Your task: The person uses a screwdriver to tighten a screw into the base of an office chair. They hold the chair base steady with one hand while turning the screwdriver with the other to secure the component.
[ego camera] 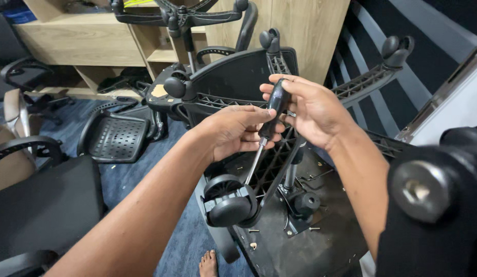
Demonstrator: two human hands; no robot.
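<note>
Blue carpet (141, 179) is being covered by dismantled chair parts, with wooden shelving (84, 41) behind. A screwdriver (269, 120) is being held over an upturned chair base (279, 169): its black handle is being clasped by the right hand (310, 110), fingers closed round it, while the lower handle is being pinched by the left hand (233, 131). Its shaft is being angled down toward a caster (228, 202). Loose screws (313, 228) are lying on the seat underside.

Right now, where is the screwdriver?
In the head view, the screwdriver sits mid-frame, gripped by the left hand and right hand, its shaft pointing down toward the caster wheel.
</note>
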